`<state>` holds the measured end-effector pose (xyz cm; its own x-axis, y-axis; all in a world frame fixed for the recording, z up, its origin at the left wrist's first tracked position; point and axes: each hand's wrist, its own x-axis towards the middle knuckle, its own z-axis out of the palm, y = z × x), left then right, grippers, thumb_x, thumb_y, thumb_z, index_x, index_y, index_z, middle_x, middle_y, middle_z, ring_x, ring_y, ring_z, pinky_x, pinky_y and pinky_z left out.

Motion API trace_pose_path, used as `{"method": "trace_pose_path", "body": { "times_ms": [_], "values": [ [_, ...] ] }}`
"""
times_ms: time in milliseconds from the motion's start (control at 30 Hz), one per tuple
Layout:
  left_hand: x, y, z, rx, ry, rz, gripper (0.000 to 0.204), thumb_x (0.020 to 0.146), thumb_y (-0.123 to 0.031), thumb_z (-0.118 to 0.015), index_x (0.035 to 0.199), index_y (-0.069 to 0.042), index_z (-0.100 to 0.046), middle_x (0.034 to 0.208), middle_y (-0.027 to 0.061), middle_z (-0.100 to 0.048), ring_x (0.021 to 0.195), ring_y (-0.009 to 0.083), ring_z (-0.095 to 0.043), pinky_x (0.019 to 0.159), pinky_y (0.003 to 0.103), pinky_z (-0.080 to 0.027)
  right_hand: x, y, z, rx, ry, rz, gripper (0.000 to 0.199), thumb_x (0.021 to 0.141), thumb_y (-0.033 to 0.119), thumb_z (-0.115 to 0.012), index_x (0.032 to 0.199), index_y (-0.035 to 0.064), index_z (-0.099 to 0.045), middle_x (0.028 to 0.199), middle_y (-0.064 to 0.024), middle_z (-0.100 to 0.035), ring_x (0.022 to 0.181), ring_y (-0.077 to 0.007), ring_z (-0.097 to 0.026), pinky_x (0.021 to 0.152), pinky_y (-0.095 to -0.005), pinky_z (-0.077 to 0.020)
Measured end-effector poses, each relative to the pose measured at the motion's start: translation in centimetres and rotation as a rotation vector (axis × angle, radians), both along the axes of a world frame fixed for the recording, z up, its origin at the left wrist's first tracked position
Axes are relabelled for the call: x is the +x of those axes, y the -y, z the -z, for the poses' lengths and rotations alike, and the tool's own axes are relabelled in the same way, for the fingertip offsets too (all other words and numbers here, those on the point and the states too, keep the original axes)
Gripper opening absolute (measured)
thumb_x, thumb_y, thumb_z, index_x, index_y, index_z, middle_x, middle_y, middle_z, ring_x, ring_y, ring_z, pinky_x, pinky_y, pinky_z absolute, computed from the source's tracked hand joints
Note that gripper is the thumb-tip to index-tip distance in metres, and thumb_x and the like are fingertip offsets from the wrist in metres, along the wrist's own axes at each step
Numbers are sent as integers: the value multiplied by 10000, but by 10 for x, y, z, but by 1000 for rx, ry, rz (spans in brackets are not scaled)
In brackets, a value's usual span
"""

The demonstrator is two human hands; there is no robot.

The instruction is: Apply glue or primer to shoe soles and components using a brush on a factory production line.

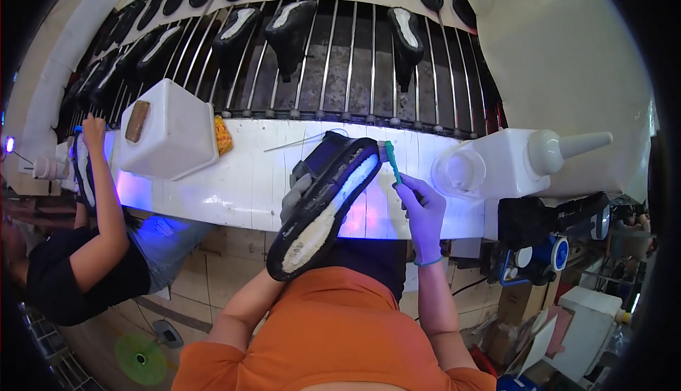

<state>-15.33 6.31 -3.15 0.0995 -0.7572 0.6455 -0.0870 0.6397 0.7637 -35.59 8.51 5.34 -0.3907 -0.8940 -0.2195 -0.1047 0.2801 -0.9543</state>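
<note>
My left hand (pixel 294 198), in a grey glove, grips a black shoe (pixel 287 238) from its left side. The shoe is bottom up and slanted, its pale underside facing me and its toe end pointing away to the right. My right hand (pixel 424 215), wearing a thin purple glove, is closed on the green handle of a small brush (pixel 391 158) like a toothbrush. The bristles meet the shoe's edge near the toe end, on its right side. My left fingertips are partly hidden behind the shoe.
A white bench (pixel 241 196) runs across. On it are a white plastic jug (pixel 170 136), an orange-yellow lump (pixel 223 136), a small clear cup (pixel 462 170) and a white spouted bottle (pixel 507 157). Beyond, a roller conveyor (pixel 347 58) carries upturned black shoes. A co-worker (pixel 92 256) sits left.
</note>
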Motion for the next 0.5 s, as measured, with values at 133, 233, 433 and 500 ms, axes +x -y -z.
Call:
{"method": "trace_pose_path", "body": {
  "times_ms": [133, 233, 433, 500],
  "values": [
    [-2, 4, 9, -79, -19, 47, 842, 765, -94, -776, 1427, -46, -258, 1352, 213, -407, 1280, 327, -440, 1012, 413, -449, -1, -1, 2, -72, -110, 28, 264, 835, 111, -694, 1088, 36, -704, 719, 45, -583, 584, -19, -445, 507, -188, -323],
    [0, 9, 6, -167, -36, 117, 765, 802, 29, -695, 1416, -14, -242, 1369, 241, -366, 1285, 347, -435, 1016, 374, -469, -5, -1, -1, -56, -172, -2, 262, 829, 97, -697, 1083, 33, -706, 723, 45, -582, 581, -17, -417, 517, -193, -307],
    [-1, 12, -1, -147, -3, 66, 896, 730, -63, -806, 1419, -49, -234, 1335, 196, -406, 1229, 310, -486, 1043, 420, -417, 6, -10, -14, 15, -98, -125, 244, 820, 67, -696, 1060, 28, -713, 749, 36, -603, 588, -17, -412, 531, -193, -306],
    [3, 13, -1, -227, 159, -5, 758, 778, -17, -729, 1396, -21, -290, 1337, 219, -416, 1262, 337, -460, 1110, 465, -318, 15, -16, -22, 17, -98, -172, 234, 816, 57, -698, 1047, 25, -716, 755, 34, -609, 594, -18, -415, 534, -191, -308]
  ]
}}
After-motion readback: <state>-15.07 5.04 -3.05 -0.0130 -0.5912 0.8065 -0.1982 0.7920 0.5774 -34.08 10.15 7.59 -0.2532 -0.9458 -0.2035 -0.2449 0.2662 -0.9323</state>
